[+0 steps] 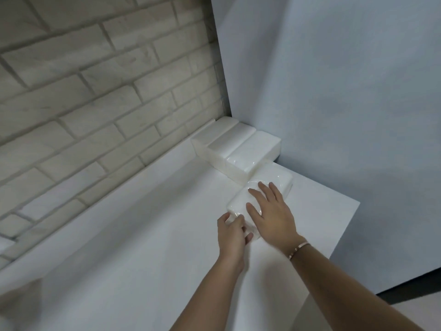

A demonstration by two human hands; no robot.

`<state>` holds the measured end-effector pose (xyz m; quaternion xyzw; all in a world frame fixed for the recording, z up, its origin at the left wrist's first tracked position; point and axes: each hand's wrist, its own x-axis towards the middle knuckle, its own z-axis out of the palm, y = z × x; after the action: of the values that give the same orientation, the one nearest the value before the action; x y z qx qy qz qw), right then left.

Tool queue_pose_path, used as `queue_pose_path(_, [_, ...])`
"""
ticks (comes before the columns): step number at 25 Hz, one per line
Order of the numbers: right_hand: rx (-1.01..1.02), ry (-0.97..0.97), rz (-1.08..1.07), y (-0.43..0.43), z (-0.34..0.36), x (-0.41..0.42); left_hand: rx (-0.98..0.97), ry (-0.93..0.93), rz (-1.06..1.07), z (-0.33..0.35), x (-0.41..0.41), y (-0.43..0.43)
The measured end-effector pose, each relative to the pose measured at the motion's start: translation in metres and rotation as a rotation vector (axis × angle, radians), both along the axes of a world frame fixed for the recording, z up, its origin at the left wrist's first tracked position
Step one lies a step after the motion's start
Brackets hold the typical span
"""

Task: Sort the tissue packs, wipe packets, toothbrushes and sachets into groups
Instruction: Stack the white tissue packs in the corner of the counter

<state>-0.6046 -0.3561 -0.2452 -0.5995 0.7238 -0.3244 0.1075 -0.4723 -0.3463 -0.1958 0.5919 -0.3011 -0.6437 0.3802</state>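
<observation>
Two bare forearms reached forward and slightly leftward over the white table (143,235), meeting on one tissue pack (269,185) that lay flat near the table's far right corner. The right hand (270,215) rested palm-down on top of that pack, fingers spread and extended, fingertips reaching about halfway along its upper face; this grip was wide open, pressing flat rather than closing around anything. A thin bracelet (299,250) circled the right wrist. The left hand (232,232) sat just to the left of the right one, at the pack's near end, with its fingers curled around that lower corner and the thumb tucked beneath the right hand's edge; its grip was partly closed on the pack's clear wrapping, though how firmly could not be told. Both wrists were nearly straight, the left arm lower and closer to the table than the right.

Beyond the fingertips, just past the held pack and touching or nearly touching its far end, three more white tissue packs (235,149) stood side by side in a row, pushed into the corner where the brick-pattern wall (95,91) met the plain pale wall (334,91). To the right of the right hand the table ended in an edge.
</observation>
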Motion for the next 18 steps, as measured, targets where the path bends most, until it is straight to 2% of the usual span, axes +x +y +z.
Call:
queue_pose_path(10, [0.173, 0.061, 0.034, -0.062, -0.001, -0.07, -0.013, 0.1, -0.236, 0.002, -0.056, -0.061])
queue_pose_path(18, [0.251, 0.102, 0.03, -0.096, -0.006, -0.111, 0.125, 0.164, -0.41, -0.002, -0.068, -0.088])
